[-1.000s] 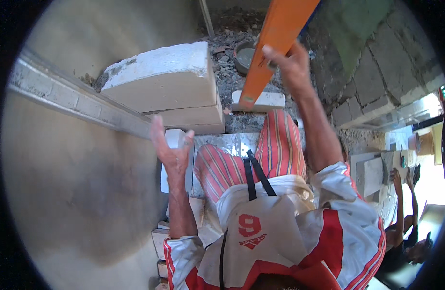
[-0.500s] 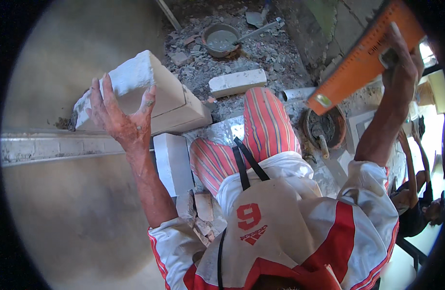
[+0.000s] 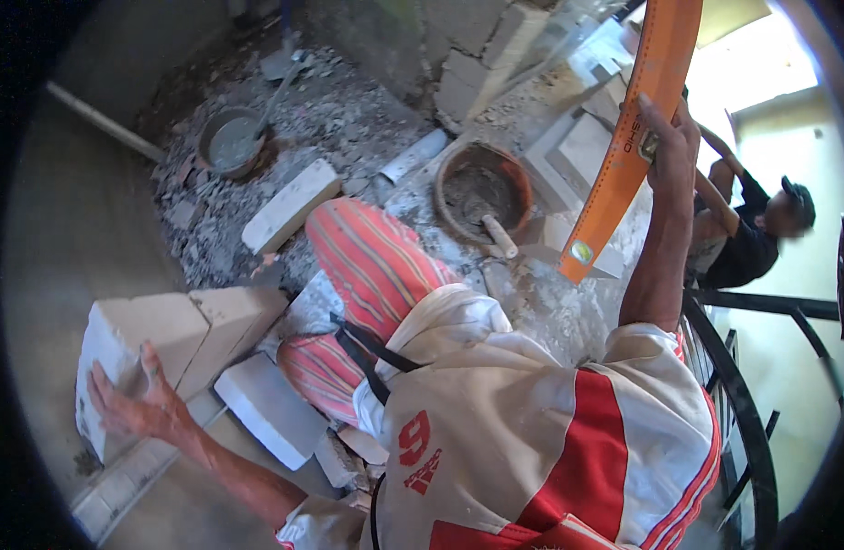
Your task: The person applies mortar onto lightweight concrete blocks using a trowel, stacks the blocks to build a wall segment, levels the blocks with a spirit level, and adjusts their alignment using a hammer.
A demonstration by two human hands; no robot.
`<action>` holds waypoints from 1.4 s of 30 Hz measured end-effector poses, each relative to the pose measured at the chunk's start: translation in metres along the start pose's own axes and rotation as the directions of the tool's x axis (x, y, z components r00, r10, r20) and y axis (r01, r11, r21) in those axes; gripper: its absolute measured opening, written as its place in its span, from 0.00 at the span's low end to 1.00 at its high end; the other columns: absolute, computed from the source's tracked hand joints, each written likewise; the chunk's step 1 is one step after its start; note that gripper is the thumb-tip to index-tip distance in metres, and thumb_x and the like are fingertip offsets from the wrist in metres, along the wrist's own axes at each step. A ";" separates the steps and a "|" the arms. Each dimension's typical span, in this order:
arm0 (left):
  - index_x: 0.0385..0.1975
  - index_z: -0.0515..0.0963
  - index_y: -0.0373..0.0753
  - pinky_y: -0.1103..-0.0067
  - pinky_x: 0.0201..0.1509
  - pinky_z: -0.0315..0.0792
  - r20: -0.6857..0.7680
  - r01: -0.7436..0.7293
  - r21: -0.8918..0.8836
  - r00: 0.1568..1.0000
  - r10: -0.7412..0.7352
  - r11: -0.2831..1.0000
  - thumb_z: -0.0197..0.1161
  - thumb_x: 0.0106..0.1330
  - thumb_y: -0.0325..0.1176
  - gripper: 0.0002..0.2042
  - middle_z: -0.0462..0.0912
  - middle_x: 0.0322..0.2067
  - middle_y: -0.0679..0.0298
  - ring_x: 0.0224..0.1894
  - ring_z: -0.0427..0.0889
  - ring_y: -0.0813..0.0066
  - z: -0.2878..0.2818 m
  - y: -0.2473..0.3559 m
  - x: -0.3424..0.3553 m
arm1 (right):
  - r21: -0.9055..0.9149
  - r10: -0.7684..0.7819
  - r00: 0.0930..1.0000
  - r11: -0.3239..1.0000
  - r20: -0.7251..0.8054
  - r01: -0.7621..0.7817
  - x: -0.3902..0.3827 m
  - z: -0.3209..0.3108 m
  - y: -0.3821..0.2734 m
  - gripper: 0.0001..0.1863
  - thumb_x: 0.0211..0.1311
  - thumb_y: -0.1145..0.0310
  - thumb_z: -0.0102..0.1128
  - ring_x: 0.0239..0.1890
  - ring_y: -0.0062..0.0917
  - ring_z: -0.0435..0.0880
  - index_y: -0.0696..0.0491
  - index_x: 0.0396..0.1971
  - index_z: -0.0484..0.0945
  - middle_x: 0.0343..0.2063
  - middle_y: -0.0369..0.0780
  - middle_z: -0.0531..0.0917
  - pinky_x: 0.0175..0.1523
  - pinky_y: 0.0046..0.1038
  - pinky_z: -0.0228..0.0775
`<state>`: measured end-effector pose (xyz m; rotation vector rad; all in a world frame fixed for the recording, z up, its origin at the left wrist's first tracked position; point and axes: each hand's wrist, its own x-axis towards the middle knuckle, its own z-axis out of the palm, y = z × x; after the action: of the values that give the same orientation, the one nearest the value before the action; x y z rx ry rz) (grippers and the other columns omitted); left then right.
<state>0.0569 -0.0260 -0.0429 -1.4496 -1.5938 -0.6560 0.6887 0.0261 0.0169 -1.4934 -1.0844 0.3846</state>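
My right hand grips an orange spirit level by its middle, raised and tilted off to the right. A round vial shows near the level's lower end. At the lower left, my left hand is open, fingers apart, against or just in front of a large white block. Whether the palm touches the block I cannot tell. A second block stands in line with it, with a thin joint between them. Another white block leans lower down, beside my knee.
A mortar bucket holds a trowel with a wooden handle. Beyond lie a loose block, a pipe piece, rubble and a basin of grey liquid. A person in black sits at right, behind a black metal railing.
My view has swung to the right. The spirit level, still in my right hand, now stands steeper. My left hand appears lower, still beside the end block.
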 end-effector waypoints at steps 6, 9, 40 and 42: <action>0.53 0.74 0.46 0.54 0.56 0.63 0.056 -0.012 0.161 0.998 0.003 0.987 0.72 0.52 0.56 0.31 0.78 0.52 0.60 0.55 0.75 0.58 -0.004 0.001 0.002 | -0.217 -0.013 0.989 0.976 -0.145 -0.019 -0.017 -0.049 0.041 0.19 0.58 0.64 0.62 0.31 0.20 0.77 0.60 0.45 0.77 0.31 0.39 0.81 0.36 0.25 0.69; 0.54 0.75 0.49 0.46 0.63 0.54 0.019 0.065 -0.062 0.998 -0.064 0.996 0.71 0.51 0.58 0.32 0.76 0.54 0.65 0.58 0.72 0.63 0.004 0.000 -0.006 | -0.380 0.133 0.973 0.904 -0.188 -0.197 -0.013 -0.087 0.082 0.21 0.56 0.61 0.62 0.30 0.21 0.77 0.61 0.43 0.78 0.29 0.37 0.80 0.36 0.26 0.69; 0.59 0.66 0.34 0.58 0.63 0.61 0.152 -0.130 -0.067 0.979 0.139 0.989 0.72 0.49 0.58 0.43 0.71 0.56 0.53 0.59 0.67 0.53 -0.003 -0.012 0.004 | -0.761 0.535 0.829 0.603 0.164 -0.238 -0.022 -0.203 0.457 0.30 0.61 0.47 0.59 0.36 0.33 0.80 0.57 0.52 0.73 0.40 0.42 0.81 0.41 0.33 0.74; 0.60 0.65 0.35 0.57 0.63 0.59 0.186 -0.125 -0.032 0.974 0.129 0.992 0.72 0.48 0.59 0.44 0.70 0.56 0.53 0.61 0.66 0.53 -0.009 -0.008 0.008 | -0.950 0.104 0.993 0.310 0.060 0.025 -0.043 -0.163 0.437 0.33 0.59 0.44 0.59 0.40 0.41 0.80 0.60 0.51 0.73 0.43 0.47 0.80 0.45 0.38 0.72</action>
<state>0.0519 -0.0307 -0.0303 -1.6539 -1.6240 -0.4743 0.9663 -0.0510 -0.3527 -2.6039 -1.4733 -0.2710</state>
